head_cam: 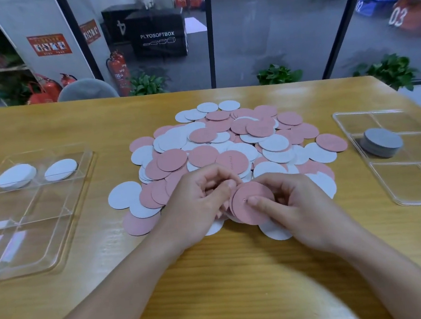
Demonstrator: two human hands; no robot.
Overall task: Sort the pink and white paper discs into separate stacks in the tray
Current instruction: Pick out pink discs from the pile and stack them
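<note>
Pink and white discs [231, 142] mixed on yellow wood-grain table [215, 274]; clear trays [46, 252] at 9 and 3 o'clock; grey stack [381, 141].

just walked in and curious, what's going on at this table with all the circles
A person is sorting a loose pile of pink and white paper discs on a wooden table. Both hands, the left hand and the right hand, hold a small bunch of pink discs at the pile's near edge. The clear tray on the left holds two white stacks; the tray on the right holds one greyish stack.
</note>
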